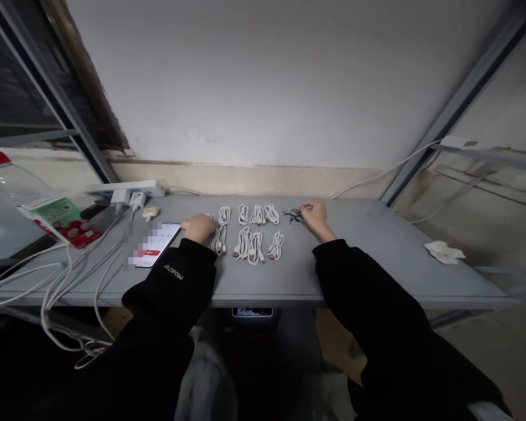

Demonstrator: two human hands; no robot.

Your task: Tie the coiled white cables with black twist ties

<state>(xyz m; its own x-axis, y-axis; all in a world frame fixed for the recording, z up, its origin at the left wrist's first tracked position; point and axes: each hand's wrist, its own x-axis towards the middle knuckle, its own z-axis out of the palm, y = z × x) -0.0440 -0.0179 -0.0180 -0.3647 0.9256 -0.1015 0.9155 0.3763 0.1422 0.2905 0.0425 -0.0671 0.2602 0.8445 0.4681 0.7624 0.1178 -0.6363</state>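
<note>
My right hand (314, 217) is at the right edge of a small heap of thin black twist ties (293, 216), its thumb and forefinger pinched together on a strand there. Between my hands lie coiled white charging cables in two rows, among them one coil (225, 215) at the back left and another (276, 245) at the front right. My left hand (198, 228) is curled beside the leftmost coils, close to the top corner of a phone (160, 244) with a lit screen. Its fingertips are hidden, and I cannot make out what is in them.
On the left of the grey table (377, 257) stand a plastic bottle (17, 181) with a red cap, a power strip (144, 187) with plugged-in chargers, and trailing white cords (70, 275). A crumpled tissue (444, 252) lies at the right. Metal posts flank the table; a wall closes the back.
</note>
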